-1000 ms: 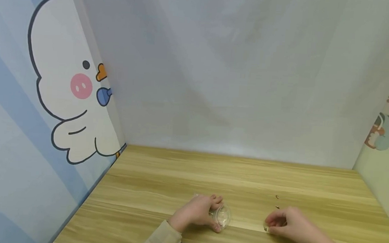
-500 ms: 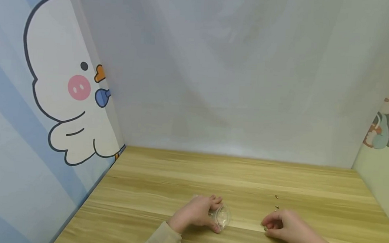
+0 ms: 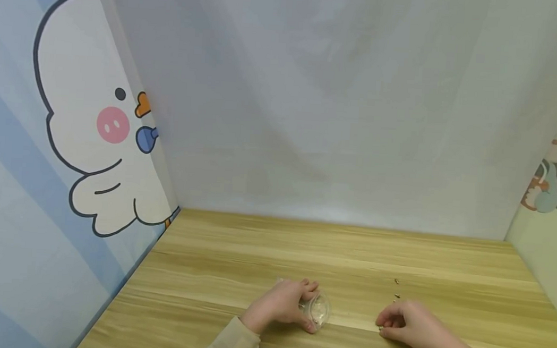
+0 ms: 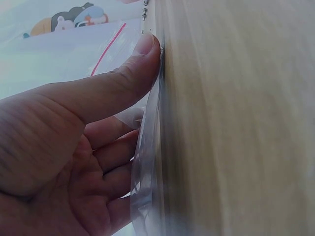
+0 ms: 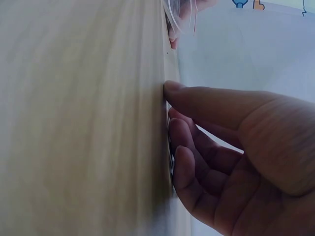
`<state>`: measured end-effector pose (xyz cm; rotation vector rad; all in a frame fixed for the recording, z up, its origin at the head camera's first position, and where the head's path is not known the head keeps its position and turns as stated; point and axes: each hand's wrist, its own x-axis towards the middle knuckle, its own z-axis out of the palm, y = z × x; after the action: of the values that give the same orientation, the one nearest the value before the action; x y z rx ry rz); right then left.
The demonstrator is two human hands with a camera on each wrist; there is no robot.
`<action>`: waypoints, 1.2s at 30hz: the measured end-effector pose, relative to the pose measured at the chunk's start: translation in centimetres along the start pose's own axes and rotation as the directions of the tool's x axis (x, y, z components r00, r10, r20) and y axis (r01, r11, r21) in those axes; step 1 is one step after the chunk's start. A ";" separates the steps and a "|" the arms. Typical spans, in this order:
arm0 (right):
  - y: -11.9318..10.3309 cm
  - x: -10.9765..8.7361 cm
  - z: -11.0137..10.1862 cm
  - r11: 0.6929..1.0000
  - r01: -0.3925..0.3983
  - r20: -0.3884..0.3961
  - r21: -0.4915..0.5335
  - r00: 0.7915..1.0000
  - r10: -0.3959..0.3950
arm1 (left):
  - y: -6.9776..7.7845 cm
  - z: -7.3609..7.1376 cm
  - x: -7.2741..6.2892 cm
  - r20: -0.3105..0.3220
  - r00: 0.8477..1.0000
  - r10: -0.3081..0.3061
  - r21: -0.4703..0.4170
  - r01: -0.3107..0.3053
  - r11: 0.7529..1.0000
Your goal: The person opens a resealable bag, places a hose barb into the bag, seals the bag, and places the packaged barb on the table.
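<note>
My left hand (image 3: 281,303) grips a clear plastic zip bag (image 3: 320,311) flat against the wooden table, its round mouth held wide and facing right. In the left wrist view the red seal line (image 4: 109,48) shows beyond the thumb, and the bag's film runs along the fingers. To the right, my right hand (image 3: 415,327) is down at the tabletop, thumb and forefinger closing around a small shiny metal piece (image 3: 381,328). Its other fingers curl inward, hiding most of the piece.
Two more small metal pieces, one nearer (image 3: 397,296) and one farther (image 3: 397,281), lie on the wooden table (image 3: 255,242) beyond the right hand. A grey backdrop (image 3: 334,119) rises at the rear, and a cartoon-printed panel (image 3: 111,164) stands at left.
My right hand has shifted slightly left and its fingertips have closed in around the small metal piece. The left hand and bag keep their place.
</note>
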<state>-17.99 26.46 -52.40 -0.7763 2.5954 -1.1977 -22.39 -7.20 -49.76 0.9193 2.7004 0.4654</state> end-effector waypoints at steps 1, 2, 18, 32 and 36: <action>0.0 0.0 0.0 1.000 -0.002 0.003 0.001 1.000 0.002 | 0.0 0.0 0.0 -0.001 1.000 0.002 0.002 -0.002 1.000; 0.0 0.0 0.0 1.000 -0.004 0.005 0.001 1.000 0.004 | 0.0 0.0 0.0 -0.001 1.000 0.003 0.002 -0.003 1.000; -0.1 0.1 -0.1 1.000 0.003 0.015 -0.009 1.000 -0.003 | -0.4 0.3 0.3 0.003 1.000 -0.003 -0.013 0.003 1.000; -0.1 0.1 -0.2 1.000 0.013 0.012 -0.023 1.000 -0.013 | -0.2 0.1 0.2 0.004 1.000 -0.001 0.007 0.001 1.000; -0.1 0.2 -0.2 0.999 0.013 0.009 -0.030 1.000 -0.013 | -0.3 0.0 0.2 0.001 1.000 0.001 0.010 -0.001 1.000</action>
<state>-18.15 26.46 -52.20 -0.8031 2.6111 -1.1586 -22.66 -7.26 -49.93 0.9239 2.7043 0.4518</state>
